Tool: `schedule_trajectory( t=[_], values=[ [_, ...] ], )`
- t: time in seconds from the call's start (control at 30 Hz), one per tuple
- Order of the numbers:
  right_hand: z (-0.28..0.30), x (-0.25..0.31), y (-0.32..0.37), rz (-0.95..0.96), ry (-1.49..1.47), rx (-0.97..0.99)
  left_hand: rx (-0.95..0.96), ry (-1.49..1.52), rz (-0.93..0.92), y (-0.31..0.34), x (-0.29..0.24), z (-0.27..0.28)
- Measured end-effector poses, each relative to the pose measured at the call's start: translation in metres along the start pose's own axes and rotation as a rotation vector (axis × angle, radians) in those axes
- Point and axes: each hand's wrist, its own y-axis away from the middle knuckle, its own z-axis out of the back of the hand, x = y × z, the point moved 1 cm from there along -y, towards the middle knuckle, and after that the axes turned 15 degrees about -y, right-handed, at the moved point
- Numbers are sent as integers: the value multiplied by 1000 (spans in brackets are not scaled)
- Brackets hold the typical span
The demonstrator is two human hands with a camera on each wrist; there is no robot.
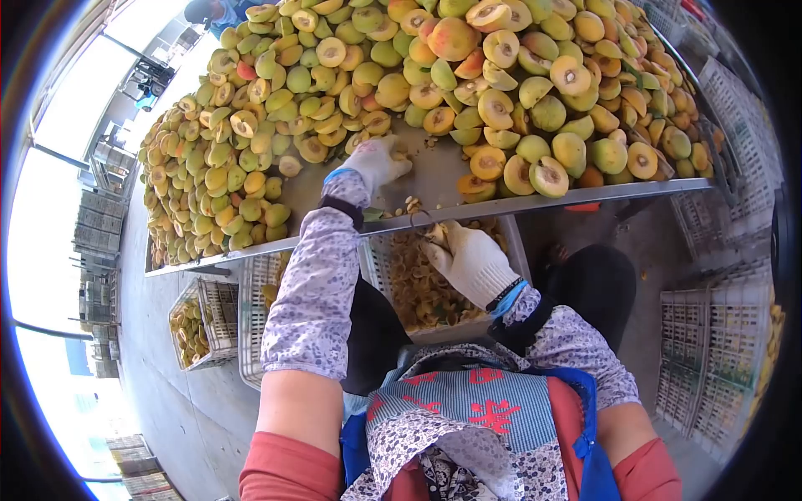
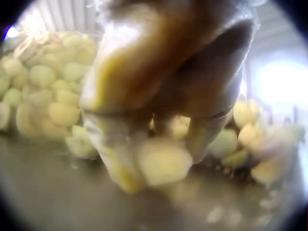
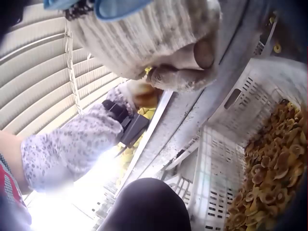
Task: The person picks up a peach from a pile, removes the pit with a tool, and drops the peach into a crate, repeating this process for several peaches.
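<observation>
My gloved left hand (image 1: 378, 163) reaches over the metal table (image 1: 434, 175) beside the heap of halved yellow-green peaches (image 1: 334, 92). Its fingers hold a peach piece (image 2: 164, 161), blurred in the left wrist view. Closer to me, at the table's front edge, my gloved right hand (image 1: 472, 263) grips a tool with a thin curved loop (image 1: 420, 220). The curled fingers hide most of the tool; a round brown end (image 3: 204, 53) shows between them in the right wrist view. Small pale pits (image 1: 412, 204) lie on the metal near the loop.
Below the table edge stands a white crate (image 3: 216, 159) of brownish-orange fruit pieces (image 3: 269, 178), just in front of my knees. Another crate (image 1: 205, 321) with fruit is on the floor to the left. Stacked crates (image 1: 710, 359) stand at the right. A person (image 1: 219, 12) is at the far side.
</observation>
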Motion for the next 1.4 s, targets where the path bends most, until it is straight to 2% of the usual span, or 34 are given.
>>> schedule_trajectory(
  t=[0.1,0.2,0.3,0.43,0.47,0.57,0.67,0.73,0.77,0.87,0.97,1.07,1.17,1.4],
  values=[
    [1,0,-3,34,-151,-116,36,813,63,48,-18,5],
    [-2,-2,-3,91,-232,-164,-40,1514,-122,95,-32,-19],
    [-10,-4,0,136,-186,-158,-181,1665,-151,119,-58,-46],
    [-15,-1,4,66,-82,-88,-431,1285,-71,126,-75,-57],
    [-16,0,5,61,-91,-72,-504,1293,-58,124,-78,-60],
    [-19,0,9,41,-161,-28,-556,1215,22,131,-86,-60],
    [-22,-1,14,13,-253,-3,-771,896,-42,135,-92,-59],
    [-30,-9,12,-19,-244,6,-677,1106,30,133,-91,-61],
    [-37,-15,11,7,-345,-2,-627,1208,67,132,-91,-63],
    [-62,-27,12,54,-626,-26,-673,1242,55,131,-92,-69],
    [-57,-21,15,16,-723,46,-666,1282,75,135,-93,-67],
    [-61,-26,10,36,-686,40,-690,1322,45,132,-89,-74],
    [-41,-14,15,-21,-391,76,-606,1309,27,137,-84,-71],
    [-61,-15,19,-59,-685,95,-681,1323,66,140,-86,-75]
  ],
)
